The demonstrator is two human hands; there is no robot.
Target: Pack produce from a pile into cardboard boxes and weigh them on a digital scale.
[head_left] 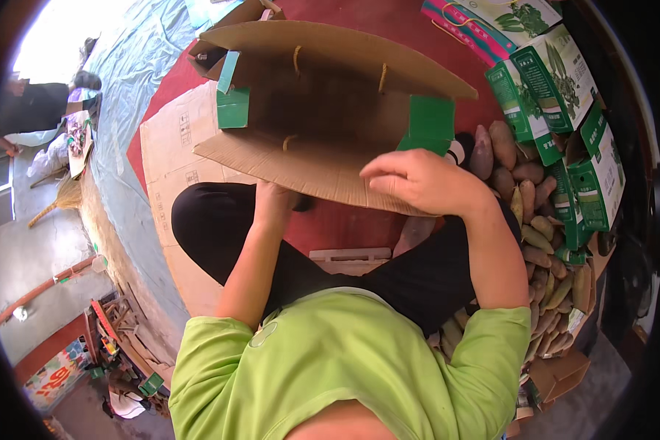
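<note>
A brown cardboard box (323, 95) stands in front of me with its top open and its long flaps spread. Yellow rope loops show on its inner walls, and green flaps (431, 117) stick up at its ends. My right hand (422, 180) lies over the near flap (308, 170) at its right part, fingers stretched out to the left, with nothing seen in them. At the near flap's lower edge is my left hand (273, 204); its fingers are hidden behind the cardboard.
Long tubers (543, 235) that look like sweet potatoes are heaped at my right. Green and white printed cartons (557, 81) stand beyond them. A flattened cardboard sheet (172, 147) lies at the left, beside blue plastic sheeting (128, 132). Another person's dark-clothed leg (37, 110) shows at far left.
</note>
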